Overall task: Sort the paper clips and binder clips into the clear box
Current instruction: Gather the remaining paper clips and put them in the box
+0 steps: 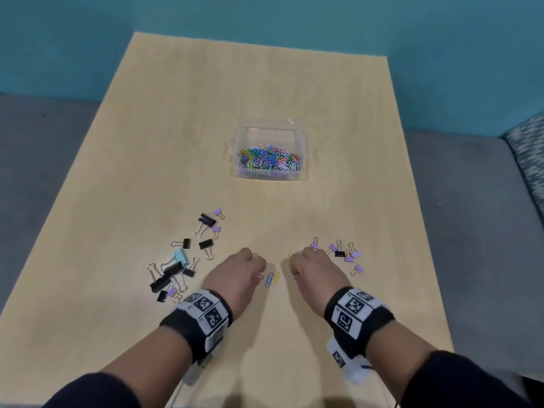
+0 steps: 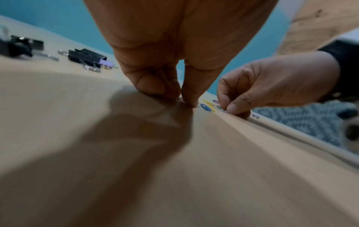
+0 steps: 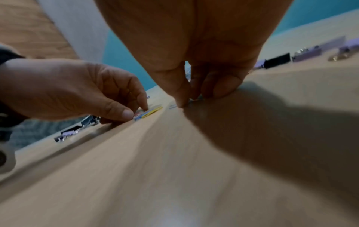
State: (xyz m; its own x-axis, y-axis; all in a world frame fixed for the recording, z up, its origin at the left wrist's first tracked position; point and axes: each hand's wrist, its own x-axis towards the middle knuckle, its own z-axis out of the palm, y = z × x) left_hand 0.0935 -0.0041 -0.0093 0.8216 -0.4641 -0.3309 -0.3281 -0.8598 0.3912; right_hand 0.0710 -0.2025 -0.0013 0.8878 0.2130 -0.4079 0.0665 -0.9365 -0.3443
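A clear box (image 1: pixel 303 142) holding many coloured paper clips stands mid-table. Near the front edge, blue (image 1: pixel 268 280) and yellow (image 1: pixel 276 278) paper clips lie between my hands. My left hand (image 1: pixel 260 274) has its fingers curled down and pinches a pink paper clip (image 2: pixel 180 99) against the table. My right hand (image 1: pixel 293 273) pinches another small paper clip (image 3: pixel 192 99) on the tabletop; its colour is hidden. Another yellow paper clip (image 1: pixel 290 255) lies just beyond the right hand. Black, light-blue and purple binder clips (image 1: pixel 173 270) lie left of my left hand.
A smaller group of purple binder clips with one black one (image 1: pixel 344 254) lies right of my right hand. The wooden table (image 1: pixel 265 83) is bordered by grey floor and a teal wall. A patterned cushion (image 1: pixel 527 148) sits at the far right.
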